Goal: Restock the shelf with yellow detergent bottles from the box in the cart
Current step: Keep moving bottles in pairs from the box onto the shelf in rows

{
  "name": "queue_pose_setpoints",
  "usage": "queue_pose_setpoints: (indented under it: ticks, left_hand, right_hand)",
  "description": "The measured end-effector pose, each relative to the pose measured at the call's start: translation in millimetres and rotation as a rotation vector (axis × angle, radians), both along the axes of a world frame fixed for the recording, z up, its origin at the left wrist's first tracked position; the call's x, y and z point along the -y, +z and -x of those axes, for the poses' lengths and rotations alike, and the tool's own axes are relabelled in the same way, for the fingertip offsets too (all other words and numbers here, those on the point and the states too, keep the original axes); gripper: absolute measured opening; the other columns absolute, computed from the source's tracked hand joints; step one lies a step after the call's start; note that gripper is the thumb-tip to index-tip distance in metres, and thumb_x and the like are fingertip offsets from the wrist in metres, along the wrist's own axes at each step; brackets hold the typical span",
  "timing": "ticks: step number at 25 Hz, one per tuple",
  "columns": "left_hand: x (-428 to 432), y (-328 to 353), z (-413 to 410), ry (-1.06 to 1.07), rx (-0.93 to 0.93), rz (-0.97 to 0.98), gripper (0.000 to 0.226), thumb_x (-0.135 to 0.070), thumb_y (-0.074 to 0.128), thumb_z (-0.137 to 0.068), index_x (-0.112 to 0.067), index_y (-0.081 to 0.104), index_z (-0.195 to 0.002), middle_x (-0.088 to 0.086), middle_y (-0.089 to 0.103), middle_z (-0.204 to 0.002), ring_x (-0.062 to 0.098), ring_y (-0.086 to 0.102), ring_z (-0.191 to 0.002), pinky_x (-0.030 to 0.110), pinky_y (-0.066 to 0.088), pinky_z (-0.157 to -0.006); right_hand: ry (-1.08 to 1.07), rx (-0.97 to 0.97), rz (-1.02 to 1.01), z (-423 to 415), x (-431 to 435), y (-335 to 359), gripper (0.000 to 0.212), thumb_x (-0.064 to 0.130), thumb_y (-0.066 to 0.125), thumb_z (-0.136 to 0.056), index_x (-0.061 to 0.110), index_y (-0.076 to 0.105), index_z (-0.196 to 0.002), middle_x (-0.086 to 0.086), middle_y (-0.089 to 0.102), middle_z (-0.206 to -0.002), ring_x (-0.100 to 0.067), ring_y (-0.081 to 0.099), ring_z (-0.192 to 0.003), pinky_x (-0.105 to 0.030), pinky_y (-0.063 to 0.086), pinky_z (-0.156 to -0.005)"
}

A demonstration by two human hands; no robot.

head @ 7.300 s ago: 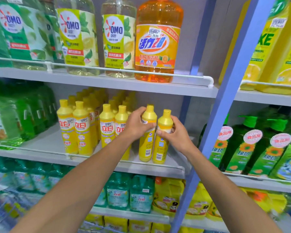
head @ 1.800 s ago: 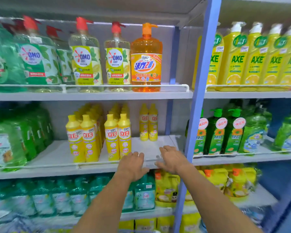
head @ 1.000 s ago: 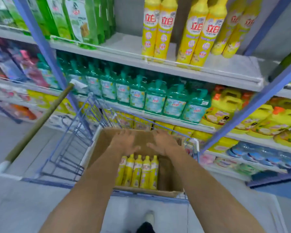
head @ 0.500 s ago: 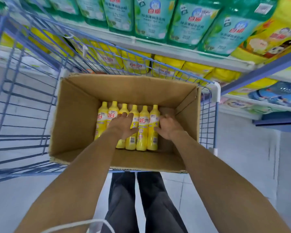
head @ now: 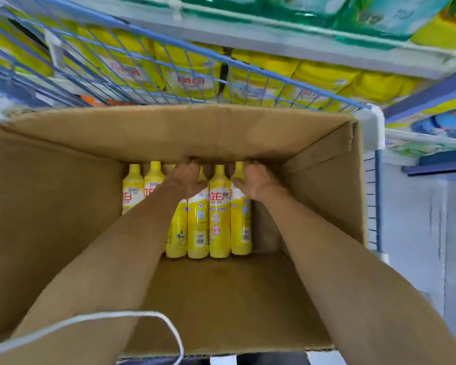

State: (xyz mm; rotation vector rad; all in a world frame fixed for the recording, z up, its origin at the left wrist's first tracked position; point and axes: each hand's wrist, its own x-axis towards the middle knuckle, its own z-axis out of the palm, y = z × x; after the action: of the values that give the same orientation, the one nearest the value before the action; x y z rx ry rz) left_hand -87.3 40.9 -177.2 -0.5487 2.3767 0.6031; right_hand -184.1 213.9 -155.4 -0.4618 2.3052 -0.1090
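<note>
An open cardboard box [head: 50, 206] fills the blue wire cart [head: 375, 196]. Several yellow detergent bottles [head: 219, 219] with red labels sit in one row at its far side, caps toward the far wall. Both my arms reach down into the box. My left hand [head: 186, 179] is curled over the neck of a bottle in the middle of the row and hides its cap. My right hand [head: 257, 181] wraps the neck of the rightmost bottle, whose cap shows above my thumb. None of the bottles is lifted.
The near half of the box floor [head: 221, 299] is bare cardboard. Beyond the cart, low store shelves [head: 274, 35] hold yellow refill pouches [head: 190, 75] and green packs. A white cord [head: 116, 316] hangs across the bottom of the view. Grey floor shows at right.
I turned from the shelf down to the cart and leaned in. Both hands slid from the bottles' bodies up to their necks and closed there.
</note>
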Motion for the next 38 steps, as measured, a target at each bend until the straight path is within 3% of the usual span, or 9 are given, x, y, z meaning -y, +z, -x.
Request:
queue_pose_setpoints:
  ticks: [5,9,12,16,20,24,28,32,38]
  left_hand:
    - [-9.6,-30.3,-4.2,0.155,-0.094,-0.039,0.07,-0.033,0.073,-0.088,-0.003,0.041,-0.142,0.02,0.055,-0.137,0.039,0.053,-0.127,0.042,0.045,-0.094]
    - [1.2,-24.9,-2.5,0.365,-0.107,-0.236,0.077,-0.032,0.091,-0.066,-0.012,0.056,-0.131,0.012,0.065,-0.123,0.03,0.061,-0.117,0.039,0.051,-0.095]
    - [7.1,-12.4,-7.3,0.572,-0.105,-0.482,0.076,-0.027,0.096,-0.052,-0.008,0.063,-0.118,0.005,0.063,-0.099,0.02,0.06,-0.096,0.036,0.054,-0.089]
    - [-7.2,2.7,-19.6,0.486,-0.131,-0.625,0.066,0.002,0.087,-0.071,-0.003,0.058,-0.131,0.011,0.064,-0.124,0.02,0.059,-0.116,0.025,0.05,-0.093]
    - [-22.6,33.3,-35.5,0.488,-0.287,-0.698,0.065,0.005,0.089,-0.065,0.0,0.06,-0.123,0.005,0.063,-0.105,0.014,0.058,-0.097,0.017,0.053,-0.076]
    - [-6.4,108.0,-32.2,0.433,-0.369,-0.667,0.05,-0.018,0.09,-0.058,-0.02,0.06,-0.098,0.003,0.066,-0.094,0.016,0.062,-0.087,0.039,0.052,-0.078]
    - [14.5,220.7,-4.1,0.396,-0.485,-0.638,0.074,-0.018,0.09,-0.056,-0.011,0.06,-0.123,0.01,0.069,-0.118,0.024,0.068,-0.105,0.042,0.055,-0.095]
    - [20.7,346.5,21.4,0.301,-0.596,-0.661,0.081,0.007,0.088,-0.066,0.006,0.05,-0.137,0.013,0.059,-0.126,0.024,0.06,-0.113,0.043,0.049,-0.102]
    - [21.2,526.9,55.2,0.093,-0.915,-0.539,0.07,-0.02,0.093,-0.057,-0.008,0.062,-0.118,0.011,0.065,-0.107,0.03,0.067,-0.09,0.048,0.06,-0.079]
  right_hand:
    - [-0.247,0.001,0.073,-2.9,4.4,-33.0,0.054,0.037,0.076,-0.086,0.004,0.06,-0.126,-0.022,0.06,-0.131,-0.038,0.054,-0.125,-0.039,0.048,-0.099]
    - [-0.321,0.076,0.104,-1.2,-4.4,-33.8,0.064,0.055,0.078,-0.062,0.013,0.069,-0.11,-0.012,0.07,-0.115,-0.031,0.064,-0.114,-0.032,0.051,-0.088]
    - [-0.397,0.134,0.165,-6.3,-9.1,-17.1,0.027,0.035,0.086,-0.069,0.02,0.065,-0.078,0.004,0.071,-0.088,-0.016,0.068,-0.089,-0.026,0.048,-0.075]
    - [-0.399,0.134,0.322,-25.5,-10.3,-2.8,0.052,0.021,0.093,-0.068,0.015,0.064,-0.111,0.001,0.067,-0.106,-0.015,0.063,-0.096,-0.026,0.049,-0.084]
    - [-0.322,0.1,0.36,-33.3,-17.9,27.8,0.061,0.026,0.095,-0.065,0.009,0.065,-0.116,-0.005,0.07,-0.112,-0.014,0.06,-0.095,-0.022,0.042,-0.075]
    - [-0.232,-0.001,0.389,-32.5,-20.0,102.4,0.065,0.038,0.093,-0.067,0.01,0.061,-0.116,-0.008,0.071,-0.108,-0.026,0.064,-0.102,-0.03,0.044,-0.076]
    - [-0.257,-0.059,0.576,-13.3,-9.1,216.5,0.064,0.023,0.092,-0.071,0.008,0.061,-0.124,-0.003,0.069,-0.109,-0.014,0.061,-0.094,-0.009,0.043,-0.076]
    - [-0.117,-0.226,0.645,17.4,-0.3,334.3,0.065,0.033,0.092,-0.071,0.005,0.059,-0.119,-0.009,0.069,-0.109,-0.026,0.064,-0.101,-0.044,0.053,-0.089]
    - [0.012,-0.454,0.85,58.6,-14.6,510.3,0.064,0.045,0.09,-0.059,0.015,0.063,-0.108,-0.004,0.071,-0.1,-0.025,0.068,-0.092,-0.053,0.055,-0.084]
